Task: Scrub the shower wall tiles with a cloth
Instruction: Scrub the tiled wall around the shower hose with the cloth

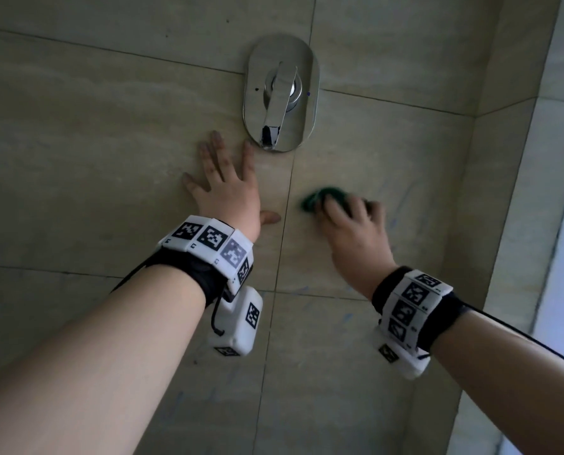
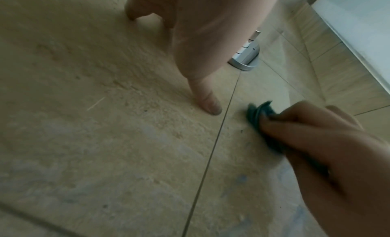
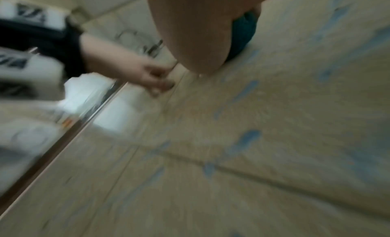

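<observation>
Green, bunched-up soft cloth (image 1: 320, 197) sits balled under the fingers of the right hand (image 1: 352, 224), pressed against the beige stone-look wall tiles (image 1: 109, 142) just right of a vertical grout line (image 1: 287, 198) and below the oval chrome shower mixer plate with its lever handle (image 1: 280, 93). The right hand's fingers curl round the wad, gripping it; only a crumpled edge shows beyond the fingertips, and the hand is blurred, which suggests a scrubbing stroke under way. The left hand (image 1: 228, 188) lies spread flat on the tile left of the grout line, fingers straight and apart, thumb (image 2: 209, 102) touching the wall near the joint, holding nothing; it looks like a brace.

Faint blue smears (image 3: 244, 140) show on the tiles lower down, so much of the wall probably remains to be scrubbed.

Light and limp, the cloth will fold and slip out if held loosely, more so if wet. It is best kept gathered in the palm with the fingers over the top, so pressure goes straight through the wad. Near the mixer, a loose corner could catch on the lever.
</observation>
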